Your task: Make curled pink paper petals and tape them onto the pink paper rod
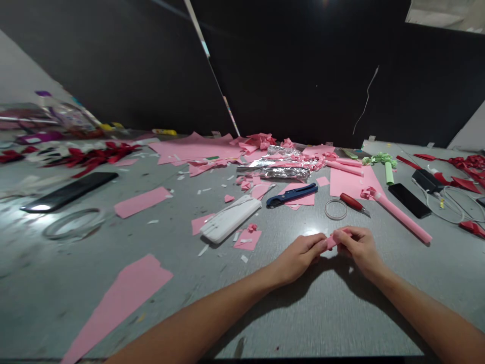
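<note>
A pink paper (331,242) is held at near right, pinched by the fingers of the left hand (303,255) and right hand (358,248). Farther off, a ring (335,218) and knife (352,202) are seen, a pink tube (403,218) to their right.

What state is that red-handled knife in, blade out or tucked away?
Out: the grey blade of the red-handled knife shows bare, pointing rightward, on the table beyond the right hand.
</note>
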Available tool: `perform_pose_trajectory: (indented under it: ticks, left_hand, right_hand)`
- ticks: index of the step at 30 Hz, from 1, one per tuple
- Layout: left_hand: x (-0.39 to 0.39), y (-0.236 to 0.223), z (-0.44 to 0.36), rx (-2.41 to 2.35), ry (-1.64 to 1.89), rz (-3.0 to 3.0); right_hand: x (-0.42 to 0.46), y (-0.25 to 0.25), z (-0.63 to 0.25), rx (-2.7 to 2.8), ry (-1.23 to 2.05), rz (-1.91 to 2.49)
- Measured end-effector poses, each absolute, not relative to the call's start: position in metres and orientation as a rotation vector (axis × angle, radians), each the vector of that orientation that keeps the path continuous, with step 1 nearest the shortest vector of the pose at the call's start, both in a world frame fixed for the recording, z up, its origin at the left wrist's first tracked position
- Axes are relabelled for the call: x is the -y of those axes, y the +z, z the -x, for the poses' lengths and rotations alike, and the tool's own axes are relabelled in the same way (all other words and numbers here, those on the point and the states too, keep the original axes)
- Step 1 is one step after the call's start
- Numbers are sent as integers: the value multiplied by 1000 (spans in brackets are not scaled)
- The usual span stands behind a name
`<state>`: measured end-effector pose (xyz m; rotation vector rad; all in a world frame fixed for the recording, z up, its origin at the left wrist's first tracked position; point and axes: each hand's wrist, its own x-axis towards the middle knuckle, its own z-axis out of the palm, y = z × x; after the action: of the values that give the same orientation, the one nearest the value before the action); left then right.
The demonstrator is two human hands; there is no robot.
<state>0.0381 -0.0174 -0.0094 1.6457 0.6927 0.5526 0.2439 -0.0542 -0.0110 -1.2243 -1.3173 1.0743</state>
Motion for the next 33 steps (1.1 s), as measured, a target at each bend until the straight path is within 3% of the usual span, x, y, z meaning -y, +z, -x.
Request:
perform_pose_trajectory:
  ticks: [19, 33]
  left_hand:
    - [16, -13, -30, -909, 530, -2336]
    - [16, -8, -33, -795, 510, -2095]
  right_hand:
    - [54, -11, -243, 1235, 1009, 1258]
    - [56, -3, -244, 1350, 1014, 1216]
